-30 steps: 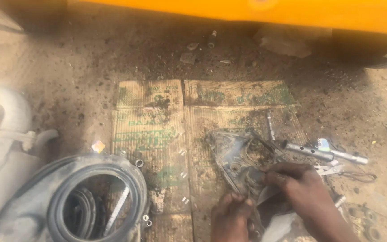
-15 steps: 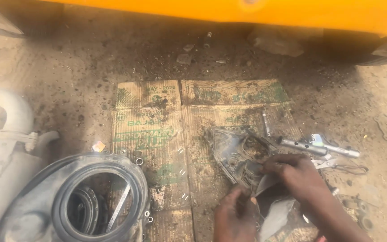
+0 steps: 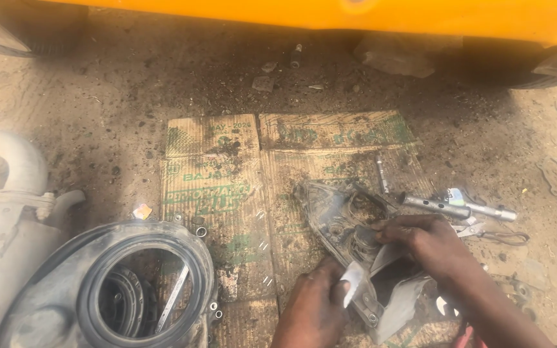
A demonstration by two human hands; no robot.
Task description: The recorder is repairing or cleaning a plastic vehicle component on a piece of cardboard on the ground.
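Observation:
A dirty grey metal engine cover (image 3: pixel 340 216) lies on flattened cardboard (image 3: pixel 227 193) spread over the dirt ground. My left hand (image 3: pixel 314 306) grips the cover's near edge, with a pale gasket or flap (image 3: pixel 354 278) beside its fingers. My right hand (image 3: pixel 420 241) rests on the cover from the right, its fingertips curled into the inner cavity. Whether the fingers pinch a small part inside is hidden.
A round black and grey housing with a rubber ring (image 3: pixel 130 290) sits at lower left, small bolts (image 3: pixel 200 231) beside it. A pale exhaust pipe (image 3: pixel 8 193) lies far left. Tube spanners (image 3: pixel 459 207) lie right of the cover. A yellow vehicle body (image 3: pixel 356 13) spans the top.
My hands and the cover stay in nearly the same place. My right hand has shifted slightly deeper into the cover; the view has tilted a little.

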